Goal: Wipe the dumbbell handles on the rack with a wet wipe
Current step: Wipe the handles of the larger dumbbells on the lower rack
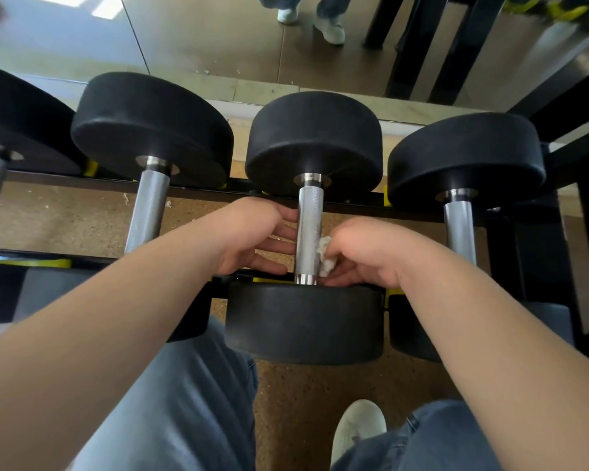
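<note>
Right hand (361,253) pinches a crumpled wet wipe (325,257) against the middle dumbbell handle (308,229) on the rack (198,191); left hand (252,237), fingers straight, steadies it. Wrapping the wipe round would likely clean better

Wall ahead is a mirror (201,45), with a panel seam (135,35) near its left side. A pale ledge (269,91) runs along the mirror's foot. Below the mirror is a speckled brown floor (65,219) with a few white crumbs on it. In the mirror: glossy tiled floor, a bright light patch (96,3) top left (maybe a window), black frame uprights (419,45) at right.
</note>
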